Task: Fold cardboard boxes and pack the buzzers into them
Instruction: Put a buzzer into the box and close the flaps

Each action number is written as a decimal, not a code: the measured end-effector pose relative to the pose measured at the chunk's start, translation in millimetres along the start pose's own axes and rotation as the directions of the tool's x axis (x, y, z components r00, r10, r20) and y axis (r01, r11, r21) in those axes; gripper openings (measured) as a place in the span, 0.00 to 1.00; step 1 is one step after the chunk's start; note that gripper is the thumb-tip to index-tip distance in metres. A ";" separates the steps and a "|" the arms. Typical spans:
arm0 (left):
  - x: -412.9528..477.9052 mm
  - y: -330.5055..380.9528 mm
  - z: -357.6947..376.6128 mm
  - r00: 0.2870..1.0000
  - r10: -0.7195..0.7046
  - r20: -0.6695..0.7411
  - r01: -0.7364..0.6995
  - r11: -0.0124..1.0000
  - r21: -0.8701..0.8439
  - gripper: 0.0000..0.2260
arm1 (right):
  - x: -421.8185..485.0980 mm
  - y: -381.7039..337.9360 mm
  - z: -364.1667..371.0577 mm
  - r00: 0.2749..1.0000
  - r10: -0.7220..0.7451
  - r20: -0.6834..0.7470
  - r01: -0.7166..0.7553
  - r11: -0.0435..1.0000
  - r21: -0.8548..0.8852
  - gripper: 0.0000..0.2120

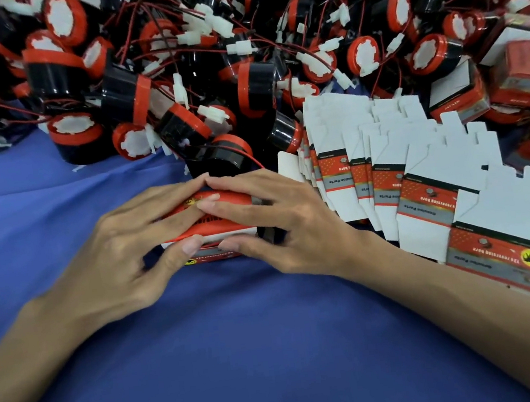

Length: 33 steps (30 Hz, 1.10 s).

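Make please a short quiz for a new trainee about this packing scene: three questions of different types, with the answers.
1. True or false: the left hand and the right hand hold the same red box.
2. Multiple choice: the flat boxes lie fanned out (A) left of the hands, (B) right of the hands, (C) under the hands.
3. Fill the gap: the buzzers piled behind the hands are black and ___.

Key: 1 true; 2 B; 3 red.
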<state>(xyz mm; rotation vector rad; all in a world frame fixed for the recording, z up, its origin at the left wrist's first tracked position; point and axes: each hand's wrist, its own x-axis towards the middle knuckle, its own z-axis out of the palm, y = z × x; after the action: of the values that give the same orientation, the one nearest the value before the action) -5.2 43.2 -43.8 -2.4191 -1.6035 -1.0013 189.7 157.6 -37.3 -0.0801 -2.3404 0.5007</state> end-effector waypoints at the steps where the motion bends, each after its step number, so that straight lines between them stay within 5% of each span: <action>1: -0.1 -0.2 -0.4 1.000 0.004 0.008 -0.004 1.000 -0.005 0.18 | -0.5 -0.7 0.3 1.000 -0.005 -0.001 0.005 1.000 -0.028 0.18; 14: -4.0 -0.2 7.2 0.999 0.011 0.041 -0.018 0.984 0.179 0.18 | -4.2 -1.0 -4.5 0.983 0.022 0.180 -0.005 0.995 -0.097 0.20; 18: 0.0 4.0 9.1 0.992 -0.034 0.123 0.015 0.989 0.147 0.21 | -5.0 0.5 -9.4 0.968 0.026 0.249 0.009 0.990 -0.138 0.21; 25: 5.4 9.5 9.6 0.997 -0.027 0.070 0.021 0.996 0.082 0.15 | -7.6 -4.4 -9.7 0.960 0.045 0.277 0.022 0.972 -0.236 0.21; 33: 4.7 18.6 6.4 0.995 -0.015 0.099 -0.002 0.986 0.166 0.18 | -12.9 -29.5 -7.2 0.905 0.259 0.339 -0.100 0.901 -0.421 0.25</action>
<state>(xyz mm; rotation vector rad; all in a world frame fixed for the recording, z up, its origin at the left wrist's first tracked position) 14.7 41.1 -40.9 -2.3870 -1.6542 -0.7251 206.5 130.2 -29.8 -0.4328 -2.8157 0.1248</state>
